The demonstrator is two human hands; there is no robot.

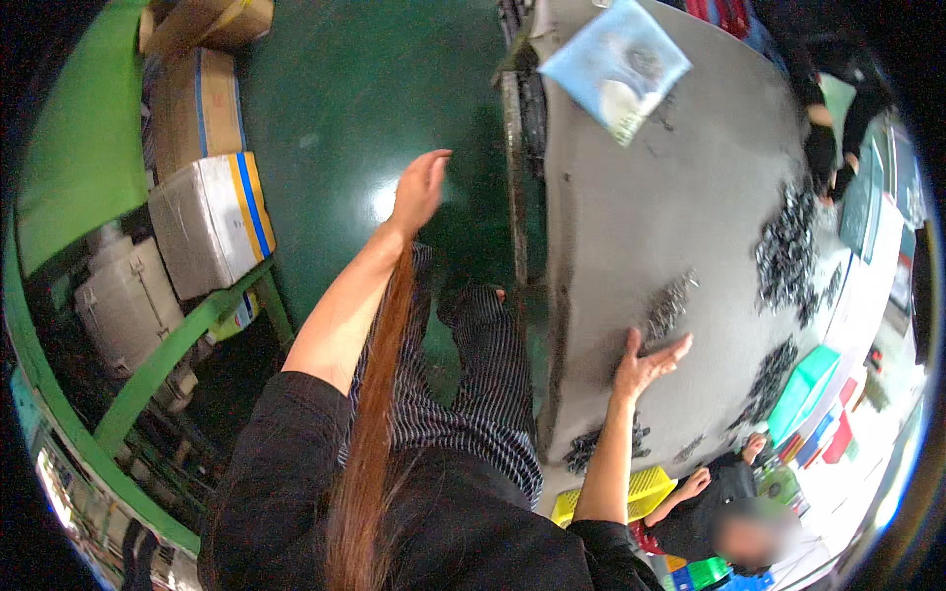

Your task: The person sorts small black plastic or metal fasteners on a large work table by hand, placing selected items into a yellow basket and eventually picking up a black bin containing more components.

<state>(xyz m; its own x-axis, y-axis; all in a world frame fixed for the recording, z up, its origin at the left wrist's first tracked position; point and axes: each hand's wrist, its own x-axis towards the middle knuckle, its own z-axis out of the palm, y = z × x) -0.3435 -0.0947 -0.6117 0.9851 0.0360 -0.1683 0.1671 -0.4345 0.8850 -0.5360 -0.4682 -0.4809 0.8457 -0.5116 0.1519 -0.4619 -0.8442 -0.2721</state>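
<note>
My left hand (422, 195) hangs over the green floor beside the table, fingers stretched out, with nothing seen in it. Over the grey tabletop (631, 207), my right hand (650, 364) is open with its fingers spread. Just beyond it lies a small heap of shiny metallic pieces (670, 303); whether the fingertips touch it I cannot tell. Beside my right forearm is a cluster of small dark pieces (589, 449), partly hidden by the arm. A light blue printed plastic bag (616, 69) rests at the table's far end.
Larger dark heaps (786, 246) lie toward the table's right side, near a green bin (803, 394). A yellow basket (645, 490) sits by a co-worker (709, 517); another person (838, 128) works at far right. Left stand boxes (202, 227) on a green rack (158, 364).
</note>
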